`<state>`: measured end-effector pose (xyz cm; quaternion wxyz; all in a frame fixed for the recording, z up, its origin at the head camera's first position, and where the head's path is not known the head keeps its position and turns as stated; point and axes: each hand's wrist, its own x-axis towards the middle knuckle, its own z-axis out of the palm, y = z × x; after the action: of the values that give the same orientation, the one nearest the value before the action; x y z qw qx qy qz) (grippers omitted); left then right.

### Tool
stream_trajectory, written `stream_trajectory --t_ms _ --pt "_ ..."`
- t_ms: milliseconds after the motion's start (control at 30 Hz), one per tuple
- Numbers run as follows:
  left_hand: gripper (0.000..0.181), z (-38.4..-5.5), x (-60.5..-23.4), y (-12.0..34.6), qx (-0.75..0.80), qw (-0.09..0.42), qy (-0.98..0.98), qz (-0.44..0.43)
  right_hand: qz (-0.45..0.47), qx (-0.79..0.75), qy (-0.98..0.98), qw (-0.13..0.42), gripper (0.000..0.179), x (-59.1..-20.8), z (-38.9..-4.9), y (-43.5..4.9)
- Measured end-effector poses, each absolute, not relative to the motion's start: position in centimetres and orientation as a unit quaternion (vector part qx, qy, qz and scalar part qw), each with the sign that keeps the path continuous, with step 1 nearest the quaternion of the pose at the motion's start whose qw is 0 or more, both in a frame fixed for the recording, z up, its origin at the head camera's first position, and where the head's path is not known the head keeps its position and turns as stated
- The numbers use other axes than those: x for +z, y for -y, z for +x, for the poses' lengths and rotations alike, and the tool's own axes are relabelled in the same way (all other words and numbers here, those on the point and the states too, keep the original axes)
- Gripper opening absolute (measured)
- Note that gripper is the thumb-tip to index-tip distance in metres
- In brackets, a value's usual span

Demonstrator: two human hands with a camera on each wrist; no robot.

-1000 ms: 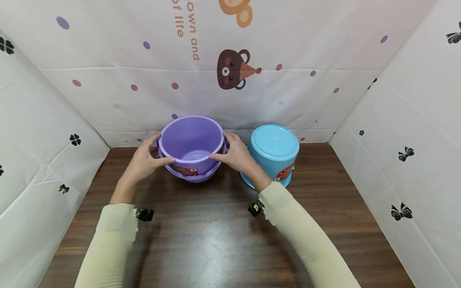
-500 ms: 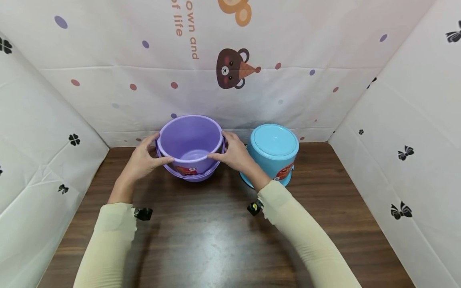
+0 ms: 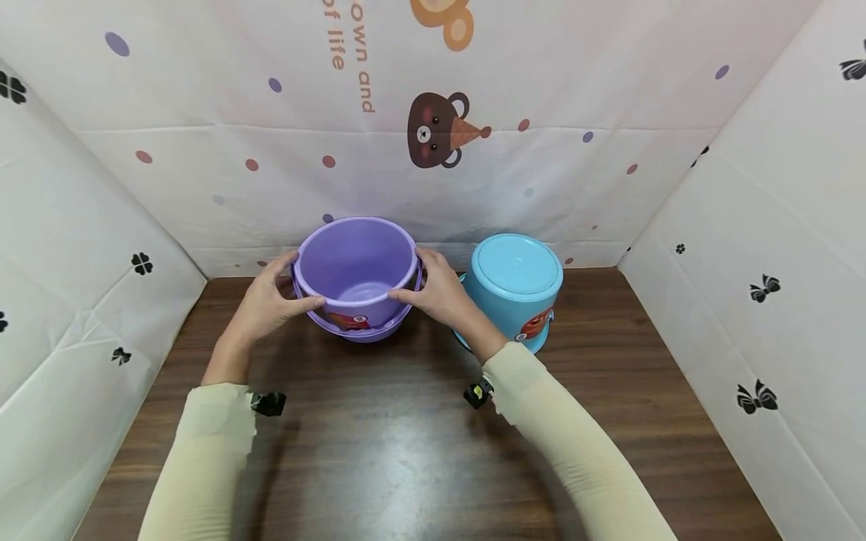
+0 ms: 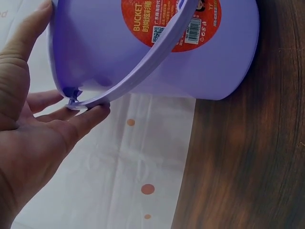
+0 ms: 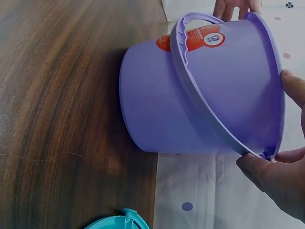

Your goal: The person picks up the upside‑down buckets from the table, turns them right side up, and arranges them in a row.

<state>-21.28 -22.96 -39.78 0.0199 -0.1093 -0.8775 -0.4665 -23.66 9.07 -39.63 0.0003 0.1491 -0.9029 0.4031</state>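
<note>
A purple bucket stands upright with its mouth up on the wooden table, near the back wall. Its purple handle hangs down across the front, over a red label. My left hand grips the left side of the rim, thumb on the front edge and fingers by the handle joint. On the opposite side my right hand holds the rim in the same way, its thumb at the front. Right of that hand, a light blue bucket stands upside down, its flat base up.
The brown wooden table stretches toward me. Behind the buckets rises a white wall sheet printed with dots and a bear. White patterned sheets also stand at the left and right table edges.
The purple bucket has shifted very slightly left, with both hands still on its rim. The blue bucket has stayed in place.
</note>
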Motion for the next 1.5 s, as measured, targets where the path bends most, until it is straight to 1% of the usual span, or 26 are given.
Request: stream_trajectory --t_ms 100,233,400,600,767,1000,1300,1500 --pt "0.098 -21.1 -39.9 22.9 -0.466 0.038 0.876 -0.117 0.159 0.404 0.901 0.004 0.105 -39.8 -23.4 -9.2" --pt "0.099 -20.4 -39.7 22.7 -0.438 0.076 0.888 -0.113 0.169 0.397 0.902 0.017 0.103 -39.9 -22.7 -9.8" --pt "0.104 -19.4 -39.1 22.2 -0.401 0.127 0.902 -0.099 0.187 0.426 0.885 0.024 0.101 -39.4 -21.0 -10.9" --pt "0.102 -18.2 -38.3 21.0 -0.390 0.176 0.896 -0.118 0.211 0.465 0.860 0.021 0.098 -39.1 -18.9 -12.6" --pt "0.100 -17.3 -37.6 19.8 -0.377 0.194 0.894 -0.141 0.222 0.496 0.839 0.010 0.094 -39.4 -17.5 -14.3" --pt "0.098 -16.5 -37.2 18.1 -0.361 0.229 0.883 -0.192 0.239 0.521 0.820 0.010 0.088 -39.8 -15.8 -17.1" --pt "0.094 -15.6 -37.1 15.7 -0.327 0.279 0.856 -0.287 0.274 0.507 0.816 0.042 0.086 -39.8 -14.1 -21.1" --pt "0.086 -15.4 -37.0 14.2 -0.318 0.292 0.841 -0.325 0.281 0.498 0.818 0.056 0.087 -40.0 -13.5 -23.2"
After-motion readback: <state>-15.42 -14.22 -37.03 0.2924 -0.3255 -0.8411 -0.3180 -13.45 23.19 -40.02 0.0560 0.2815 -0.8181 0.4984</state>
